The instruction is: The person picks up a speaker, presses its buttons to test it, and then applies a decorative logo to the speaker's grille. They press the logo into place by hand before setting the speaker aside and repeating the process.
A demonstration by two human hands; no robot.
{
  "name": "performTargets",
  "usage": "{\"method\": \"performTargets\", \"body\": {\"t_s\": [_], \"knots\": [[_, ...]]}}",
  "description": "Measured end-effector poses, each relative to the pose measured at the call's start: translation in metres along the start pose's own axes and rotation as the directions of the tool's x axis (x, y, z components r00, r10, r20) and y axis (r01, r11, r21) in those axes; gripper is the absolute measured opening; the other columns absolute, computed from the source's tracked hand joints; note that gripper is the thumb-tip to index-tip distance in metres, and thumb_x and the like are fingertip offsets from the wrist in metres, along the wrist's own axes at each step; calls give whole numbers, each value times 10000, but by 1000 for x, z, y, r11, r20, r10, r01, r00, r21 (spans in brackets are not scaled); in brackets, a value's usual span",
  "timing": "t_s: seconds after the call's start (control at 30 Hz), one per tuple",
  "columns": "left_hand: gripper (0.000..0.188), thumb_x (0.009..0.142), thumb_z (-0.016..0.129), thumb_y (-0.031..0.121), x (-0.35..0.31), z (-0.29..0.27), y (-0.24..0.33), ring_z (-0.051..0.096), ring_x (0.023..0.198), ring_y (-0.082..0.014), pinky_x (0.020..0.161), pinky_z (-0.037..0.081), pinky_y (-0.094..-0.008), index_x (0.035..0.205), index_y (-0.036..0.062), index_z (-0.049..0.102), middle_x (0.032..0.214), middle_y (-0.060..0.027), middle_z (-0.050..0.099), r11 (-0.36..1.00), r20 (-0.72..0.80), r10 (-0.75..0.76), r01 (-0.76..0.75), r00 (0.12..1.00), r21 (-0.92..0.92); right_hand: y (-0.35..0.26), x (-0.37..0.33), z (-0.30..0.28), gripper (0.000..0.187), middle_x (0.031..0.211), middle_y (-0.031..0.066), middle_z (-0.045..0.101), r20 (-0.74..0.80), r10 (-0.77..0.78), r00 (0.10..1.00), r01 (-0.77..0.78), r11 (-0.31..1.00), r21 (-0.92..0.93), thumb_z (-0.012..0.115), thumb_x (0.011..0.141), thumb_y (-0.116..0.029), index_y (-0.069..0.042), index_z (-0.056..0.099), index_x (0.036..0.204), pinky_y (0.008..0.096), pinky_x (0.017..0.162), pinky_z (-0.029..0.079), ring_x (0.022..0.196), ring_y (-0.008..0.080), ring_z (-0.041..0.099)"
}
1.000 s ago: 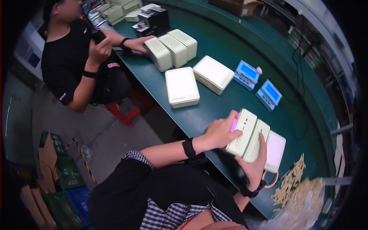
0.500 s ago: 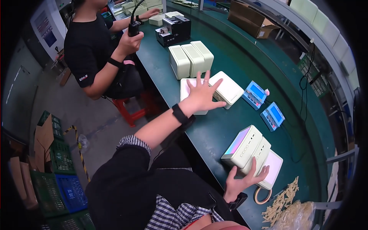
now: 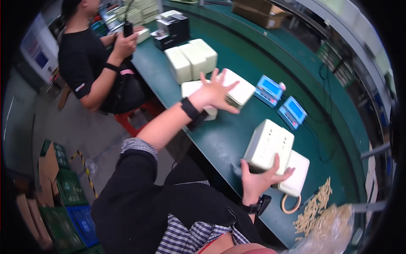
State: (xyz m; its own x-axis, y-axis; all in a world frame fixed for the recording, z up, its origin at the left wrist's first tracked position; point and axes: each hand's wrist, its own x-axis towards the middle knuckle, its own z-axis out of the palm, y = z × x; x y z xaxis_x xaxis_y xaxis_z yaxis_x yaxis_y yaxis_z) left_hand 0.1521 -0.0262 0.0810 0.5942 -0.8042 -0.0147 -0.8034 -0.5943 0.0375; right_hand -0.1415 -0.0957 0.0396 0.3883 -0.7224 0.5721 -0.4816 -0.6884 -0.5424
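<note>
My left hand (image 3: 213, 92) has its fingers spread over two pale cream boxes: a nearer box (image 3: 192, 88), partly hidden under the hand, and a second box (image 3: 240, 86) just beyond it. Whether the palm rests on them I cannot tell. Against the near end of a pair of cream device housings (image 3: 270, 142), my right hand (image 3: 260, 182) touches with thumb and fingers wide apart. Small ports and holes show on the housings' upward face. Another flat cream box (image 3: 294, 172) lies beside them, next to the fingertips.
Three cream housings (image 3: 192, 59) stand farther up the green bench (image 3: 220, 142). Two blue-screened instruments (image 3: 292, 112) trail cables. A tape ring (image 3: 291, 204), loose beige pieces (image 3: 315, 207) and a plastic bag (image 3: 332, 228) lie at right. A co-worker (image 3: 84, 63) holds a black handheld device at left.
The view has shifted, so the bench things sit farther left and higher. The housings by my right hand have turned, hiding the coloured panel. The co-worker's far hand has come back to the handheld device.
</note>
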Motion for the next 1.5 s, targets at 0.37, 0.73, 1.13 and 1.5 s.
{"method": "performTargets", "body": {"t_s": [0.37,0.73,1.13,1.5], "knots": [[969,696,642,763,-12,20,-1,99,1461,-495,1057,116,-769,1473,244,386,1595,-246,140,990,26,116,-114,993,-77,35,8,15,836,1442,257,203,-49,-22,999,31,979,202,796,500,-143,-149,526,1292,508,1050,377,1314,469,343],[846,649,816,455,-76,27,49,186,1461,-446,1087,135,-731,1355,119,490,1550,-242,282,734,-31,585,-546,810,-403,59,41,-98,796,1360,234,369,-85,-242,967,256,891,376,820,560,-362,-60,559,1249,460,1040,393,1261,388,439],[1018,622,748,513,-115,27,126,296,1424,-407,1082,232,-659,1476,92,392,1538,-189,339,883,-130,442,-456,888,-111,363,282,-95,728,1350,202,349,-661,274,698,-497,851,-172,848,559,-421,-245,640,1235,463,1030,413,1231,401,411],[1009,603,763,495,-74,26,117,273,1428,-430,1121,219,-617,1478,149,400,1560,-185,301,841,-102,503,-513,858,-170,553,343,-32,1135,1525,362,62,-394,495,774,-632,627,-454,789,556,-734,-325,328,1510,617,1087,287,1370,569,175]]}}
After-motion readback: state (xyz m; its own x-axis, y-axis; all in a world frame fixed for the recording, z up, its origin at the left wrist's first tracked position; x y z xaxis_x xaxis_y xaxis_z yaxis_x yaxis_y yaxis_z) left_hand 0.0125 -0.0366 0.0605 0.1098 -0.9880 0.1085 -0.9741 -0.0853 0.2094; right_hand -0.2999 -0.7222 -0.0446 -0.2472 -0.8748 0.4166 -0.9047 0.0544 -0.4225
